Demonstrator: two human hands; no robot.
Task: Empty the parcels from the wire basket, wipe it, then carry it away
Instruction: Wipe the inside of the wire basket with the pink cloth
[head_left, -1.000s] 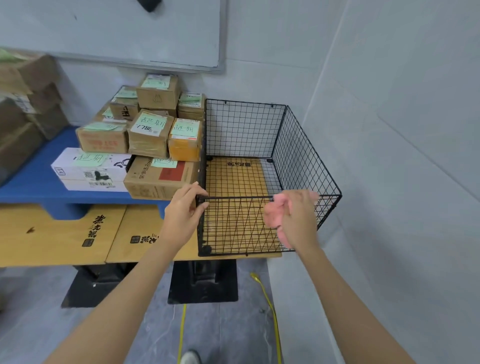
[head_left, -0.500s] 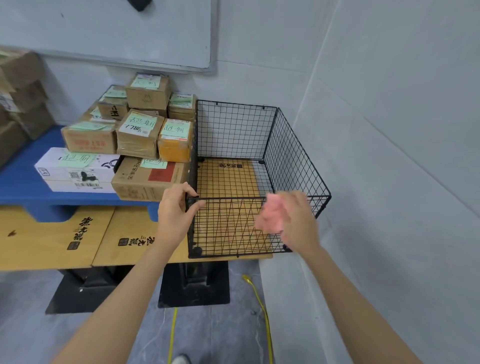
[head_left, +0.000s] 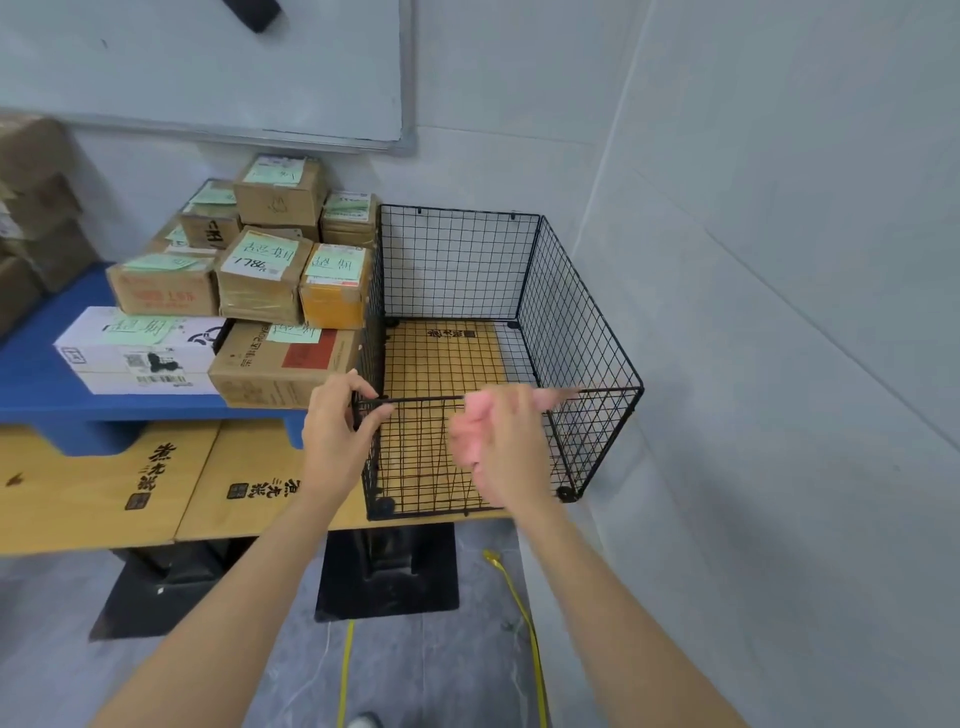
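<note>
The wire basket (head_left: 576, 322) stood on the wooden table (head_left: 104, 493) in the corner, with the parcels (head_left: 260, 280) stacked just to its left (on a blue platform (head_left: 31, 379)). The left hand (head_left: 337, 431) pinched the basket's near top rim at the left corner. The right hand (head_left: 511, 447), blurred, gripped a pink cloth (head_left: 470, 426) at that rim.

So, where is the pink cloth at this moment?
Head view: the pink cloth is in the right hand at the front rim of the wire basket, right of the left hand gripping that rim.
</note>
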